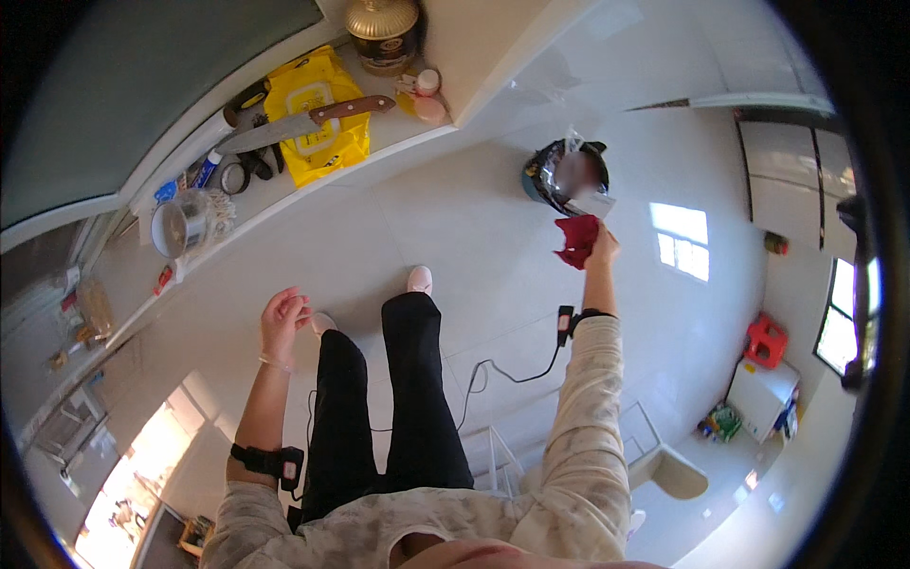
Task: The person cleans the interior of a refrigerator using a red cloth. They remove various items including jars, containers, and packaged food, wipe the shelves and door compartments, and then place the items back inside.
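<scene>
Out to the right, my right hand (604, 245) grips a crumpled dark-red cloth or wrapper (576, 242); its exact material cannot be made out. Just beyond that hand stands a waste bin (532, 183) lined with a black plastic bag (551, 160). A pale flat piece (593, 205) lies at the bin's near rim, close to the red thing. My left hand (283, 316) hangs over the floor on the left, fingers loosely curled and apart, holding nothing. Below the windowsill's edge, it touches no object.
On the sill (419, 135) a knife (306, 124) lies across a yellow wipes pack (313, 92). Beside them are a clear tub of cotton swabs (188, 224), a black tape roll (234, 178) and a gold-lidded jar (382, 35). A cable (490, 364) hangs from my right forearm. Behind is a chair (668, 473).
</scene>
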Demonstrator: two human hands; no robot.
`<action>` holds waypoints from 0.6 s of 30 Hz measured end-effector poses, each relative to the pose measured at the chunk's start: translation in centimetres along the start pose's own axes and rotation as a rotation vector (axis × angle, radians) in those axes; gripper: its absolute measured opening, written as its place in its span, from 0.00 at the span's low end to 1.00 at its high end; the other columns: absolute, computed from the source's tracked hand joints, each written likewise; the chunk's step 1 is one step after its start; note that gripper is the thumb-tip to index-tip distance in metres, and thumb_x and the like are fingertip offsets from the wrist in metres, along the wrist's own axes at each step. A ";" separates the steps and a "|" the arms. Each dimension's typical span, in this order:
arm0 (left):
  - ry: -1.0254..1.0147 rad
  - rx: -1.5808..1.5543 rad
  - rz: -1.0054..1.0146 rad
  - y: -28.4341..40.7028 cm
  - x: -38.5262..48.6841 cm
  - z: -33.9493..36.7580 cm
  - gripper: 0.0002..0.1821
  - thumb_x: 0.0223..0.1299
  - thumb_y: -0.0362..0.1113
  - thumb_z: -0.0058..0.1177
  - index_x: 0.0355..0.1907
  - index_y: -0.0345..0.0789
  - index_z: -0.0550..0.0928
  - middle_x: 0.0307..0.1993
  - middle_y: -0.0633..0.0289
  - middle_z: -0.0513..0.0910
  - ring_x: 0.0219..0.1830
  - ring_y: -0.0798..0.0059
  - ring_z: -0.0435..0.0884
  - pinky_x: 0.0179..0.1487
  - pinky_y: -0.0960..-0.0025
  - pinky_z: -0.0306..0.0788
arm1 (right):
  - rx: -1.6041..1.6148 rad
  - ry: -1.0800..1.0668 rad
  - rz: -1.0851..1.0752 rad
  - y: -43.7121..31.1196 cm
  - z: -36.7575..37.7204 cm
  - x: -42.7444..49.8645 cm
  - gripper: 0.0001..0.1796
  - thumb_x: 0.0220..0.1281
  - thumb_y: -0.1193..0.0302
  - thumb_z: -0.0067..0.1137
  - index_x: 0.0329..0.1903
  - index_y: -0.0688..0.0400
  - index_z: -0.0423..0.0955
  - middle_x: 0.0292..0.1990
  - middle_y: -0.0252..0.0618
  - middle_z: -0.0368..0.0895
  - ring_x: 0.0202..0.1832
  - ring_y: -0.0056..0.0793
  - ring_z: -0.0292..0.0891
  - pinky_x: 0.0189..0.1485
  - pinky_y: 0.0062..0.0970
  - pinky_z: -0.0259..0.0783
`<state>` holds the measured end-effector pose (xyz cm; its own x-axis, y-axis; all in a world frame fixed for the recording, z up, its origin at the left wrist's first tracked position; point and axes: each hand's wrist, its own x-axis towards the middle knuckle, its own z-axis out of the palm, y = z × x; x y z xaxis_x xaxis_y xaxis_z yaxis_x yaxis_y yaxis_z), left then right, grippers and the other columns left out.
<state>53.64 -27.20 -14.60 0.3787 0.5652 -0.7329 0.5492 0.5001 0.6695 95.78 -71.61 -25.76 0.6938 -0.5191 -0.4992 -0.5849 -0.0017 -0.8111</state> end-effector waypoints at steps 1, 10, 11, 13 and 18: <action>-0.006 0.005 0.005 0.0 0.1 0.6 0.15 0.68 0.35 0.56 0.55 0.36 0.78 0.44 0.63 0.84 0.41 0.77 0.82 0.44 0.72 0.78 | -0.024 -0.014 0.047 -0.9 0.2 1.2 0.19 0.61 0.63 0.69 0.45 0.67 0.81 0.40 0.44 0.86 0.36 0.37 0.83 0.37 0.35 0.81; 0.057 -0.066 -0.013 1.1 -1.2 3.3 0.13 0.67 0.34 0.57 0.53 0.36 0.79 0.42 0.62 0.84 0.38 0.77 0.84 0.39 0.74 0.77 | -0.262 -0.533 0.084 5.3 0.9 -3.9 0.16 0.67 0.63 0.61 0.46 0.65 0.82 0.39 0.38 0.86 0.38 0.29 0.81 0.43 0.30 0.78; 0.053 -0.089 -0.006 1.2 -1.4 3.1 0.13 0.68 0.35 0.57 0.53 0.36 0.79 0.42 0.63 0.84 0.38 0.77 0.83 0.41 0.74 0.77 | -0.352 -0.545 0.172 6.5 1.2 -5.9 0.16 0.68 0.64 0.59 0.47 0.64 0.82 0.39 0.37 0.85 0.39 0.29 0.81 0.43 0.30 0.77; 0.086 -0.117 -0.026 1.1 -2.0 2.1 0.14 0.68 0.36 0.58 0.53 0.36 0.79 0.43 0.64 0.84 0.40 0.77 0.83 0.44 0.73 0.77 | -0.473 -0.732 0.109 8.7 1.1 -10.9 0.16 0.69 0.64 0.57 0.47 0.64 0.82 0.41 0.37 0.85 0.40 0.28 0.80 0.44 0.28 0.77; 0.225 -0.068 0.115 -0.4 -1.2 -3.8 0.14 0.66 0.33 0.59 0.52 0.37 0.80 0.41 0.65 0.83 0.39 0.77 0.84 0.43 0.74 0.77 | -0.353 -0.996 0.373 10.7 3.4 -22.9 0.18 0.71 0.60 0.58 0.49 0.63 0.79 0.41 0.37 0.84 0.43 0.27 0.80 0.45 0.28 0.78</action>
<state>50.14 -25.56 -13.57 0.2566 0.7488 -0.6111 0.4582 0.4624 0.7591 75.05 -56.81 -24.01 0.3844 0.3779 -0.8423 -0.8031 -0.3130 -0.5070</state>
